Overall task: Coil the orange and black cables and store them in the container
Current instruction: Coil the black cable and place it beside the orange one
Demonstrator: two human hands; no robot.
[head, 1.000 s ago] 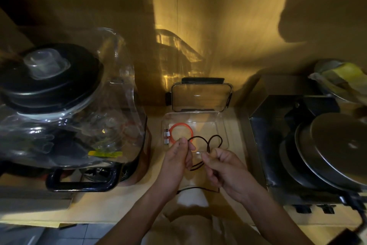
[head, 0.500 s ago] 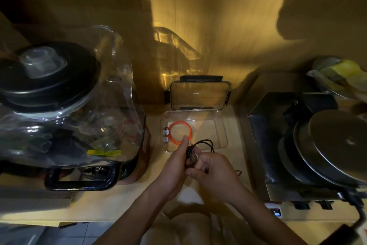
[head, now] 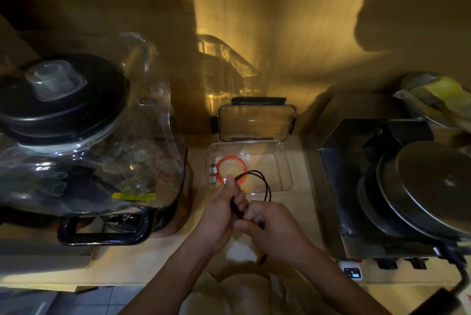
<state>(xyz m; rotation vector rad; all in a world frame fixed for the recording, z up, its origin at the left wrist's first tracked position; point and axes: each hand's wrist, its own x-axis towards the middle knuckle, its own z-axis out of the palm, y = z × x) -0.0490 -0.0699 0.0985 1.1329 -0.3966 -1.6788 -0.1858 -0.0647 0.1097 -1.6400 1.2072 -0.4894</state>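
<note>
Black cable (head: 257, 182) now more tightly looped, gripped by left hand (head: 219, 210) and right hand (head: 270, 225) fingers before container (head: 285, 174), orange cable (head: 232, 165) inside.

On your desk (head: 158, 261): blender (head: 76, 136) at left, stove (head: 382, 187) at right, container (head: 285, 177) between them, its lid (head: 256, 122) upright behind it. One coiled cable (head: 230, 169) lies inside. Your hands (head: 219, 215) meet just before the container.

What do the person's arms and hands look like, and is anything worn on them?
Both forearms are bare, with no sleeves in view. The left hand and the right hand wear no gloves. No watch, ring or bracelet shows, though the light is dim.
</note>
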